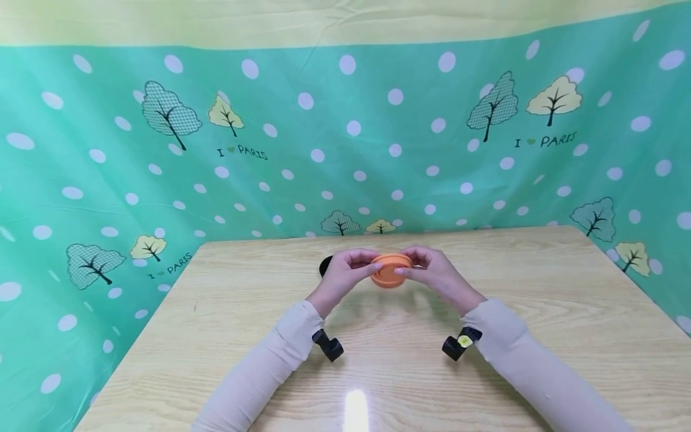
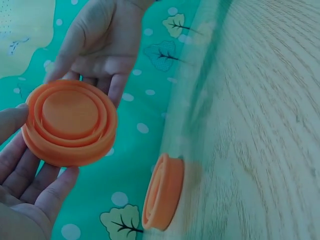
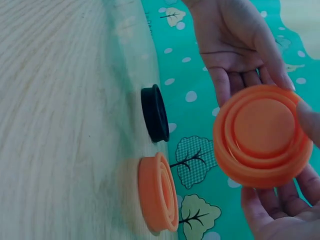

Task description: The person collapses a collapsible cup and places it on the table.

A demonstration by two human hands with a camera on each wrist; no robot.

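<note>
An orange collapsible cup (image 1: 390,275), folded flat into concentric rings, is held above the table between both hands. My left hand (image 1: 345,275) pinches its left edge, thumb on the ringed face and fingers behind. On the opposite edge my right hand (image 1: 436,277) grips it the same way. In the right wrist view the ringed face of this orange cup (image 3: 264,127) is plainly seen. A second flattened orange cup (image 3: 157,195) sits on the table beyond the hands, beside a similar black one (image 3: 154,114). In the head view the left hand partly hides the black cup (image 1: 325,265).
The wooden table (image 1: 227,336) carries a bright light reflection near its front. Behind it hangs a green dotted curtain (image 1: 378,144) with tree prints. Each wrist wears a black camera mount (image 1: 328,346).
</note>
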